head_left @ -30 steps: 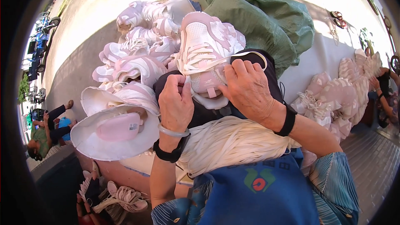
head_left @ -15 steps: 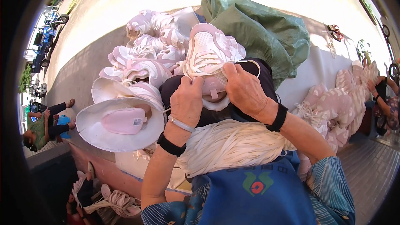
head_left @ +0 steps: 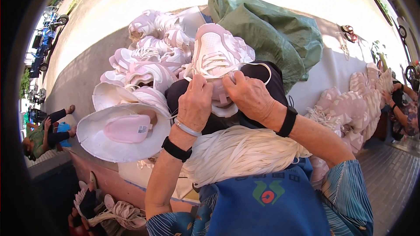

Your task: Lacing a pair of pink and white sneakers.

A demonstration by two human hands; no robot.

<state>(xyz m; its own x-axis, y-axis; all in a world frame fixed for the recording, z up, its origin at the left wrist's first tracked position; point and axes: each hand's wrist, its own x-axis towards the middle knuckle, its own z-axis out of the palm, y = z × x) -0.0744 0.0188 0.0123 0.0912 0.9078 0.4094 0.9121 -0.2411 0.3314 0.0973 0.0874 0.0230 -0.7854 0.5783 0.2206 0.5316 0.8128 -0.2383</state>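
A pink and white sneaker (head_left: 214,48) lies on my dark-clad lap, toe pointing away from me. Cream shoelace (head_left: 213,63) crosses its front in rows. At the sneaker's collar, beside the pink tongue (head_left: 222,92), my left hand (head_left: 195,104) pinches the lace on the left side. Fingers closed, my right hand (head_left: 251,98) grips lace at the right side of the tongue. A free length of lace loops out past its knuckles. Both fingertips partly hide the upper eyelets. Across my lap, nearer me, rests a thick bundle of cream laces (head_left: 240,155).
More sneakers (head_left: 148,67) are heaped at left, beside a white hat-like piece holding a pink insole (head_left: 127,129). A green sack (head_left: 280,30) lies behind. Further sneakers (head_left: 350,109) are piled at right, near another person's hands. Red-handled scissors (head_left: 349,33) lie far right.
My right hand has come slightly left and down, closer to the tongue. The lace loop beyond it shows more. My left hand keeps its pinch, and the whole view has shifted a little.
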